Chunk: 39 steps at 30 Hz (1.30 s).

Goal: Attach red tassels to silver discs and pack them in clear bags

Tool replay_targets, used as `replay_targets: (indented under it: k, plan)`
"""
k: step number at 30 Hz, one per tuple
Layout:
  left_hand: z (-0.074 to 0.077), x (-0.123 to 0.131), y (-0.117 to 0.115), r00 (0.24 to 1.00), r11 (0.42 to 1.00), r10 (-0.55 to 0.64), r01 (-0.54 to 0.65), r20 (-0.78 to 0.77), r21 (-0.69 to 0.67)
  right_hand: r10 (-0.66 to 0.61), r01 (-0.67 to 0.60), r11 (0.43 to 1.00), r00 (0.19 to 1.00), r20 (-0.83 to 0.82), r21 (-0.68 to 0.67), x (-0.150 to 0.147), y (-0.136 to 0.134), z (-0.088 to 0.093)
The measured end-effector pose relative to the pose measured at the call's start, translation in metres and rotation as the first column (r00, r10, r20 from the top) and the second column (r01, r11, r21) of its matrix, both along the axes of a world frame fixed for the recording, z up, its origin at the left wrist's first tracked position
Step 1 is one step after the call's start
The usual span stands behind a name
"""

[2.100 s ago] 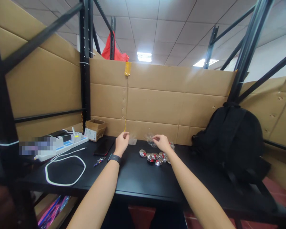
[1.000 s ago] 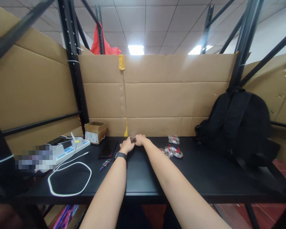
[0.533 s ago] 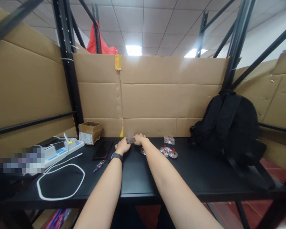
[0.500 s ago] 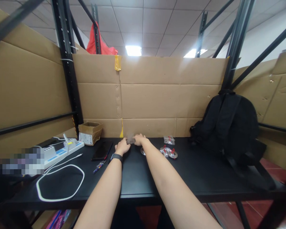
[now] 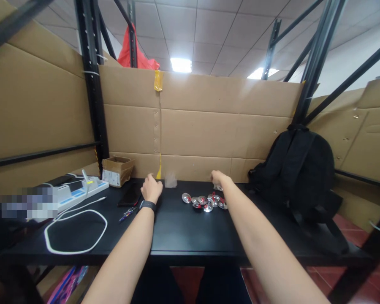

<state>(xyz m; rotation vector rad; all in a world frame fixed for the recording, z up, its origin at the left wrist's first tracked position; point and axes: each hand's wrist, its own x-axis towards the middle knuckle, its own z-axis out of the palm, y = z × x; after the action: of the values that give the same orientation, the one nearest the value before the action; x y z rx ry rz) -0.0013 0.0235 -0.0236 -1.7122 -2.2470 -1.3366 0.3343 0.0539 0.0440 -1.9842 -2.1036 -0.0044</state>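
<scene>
Several small shiny metal finger cymbals with red loops lie in a loose cluster on the black table. Behind their right end, my right hand has its fingers bent down over a small clear packet, mostly hidden by the hand. My left hand, with a dark band at the wrist, is over the table beside a dark phone; its fingers are loosely apart and hold nothing. Between the hands, against the cardboard, a crumpled clear plastic bag stands by itself.
A black backpack stands at the right. On the left are a small cardboard box, a white power strip, a looped white cable and a keychain. Cardboard walls close off the back and sides.
My hands have parted: the left let go of the clear bag and drew left, the right moved right to the packet. More cymbals now show. The view has shifted slightly.
</scene>
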Motion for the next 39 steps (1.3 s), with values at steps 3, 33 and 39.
replay_targets:
  k: [3, 33, 39]
  plan:
    - [0.009, 0.004, -0.012, 0.999, 0.997, 0.047, -0.045, -0.02, 0.064, -0.006, 0.007, 0.998, 1.0, 0.012, -0.069, 0.046, -0.019, -0.021]
    - [0.015, 0.094, -0.043, 0.548, 0.598, -0.801, 0.706, 0.241, 0.381, 0.396, -0.172, 0.915, 0.227, -0.89, 0.364, -0.056, -0.072, -0.024]
    - [0.022, 0.07, -0.033, 0.577, 0.596, -0.792, 0.662, 0.199, 0.454, 0.44, -0.217, 0.891, 0.2, -0.875, 0.399, -0.086, -0.077, -0.036]
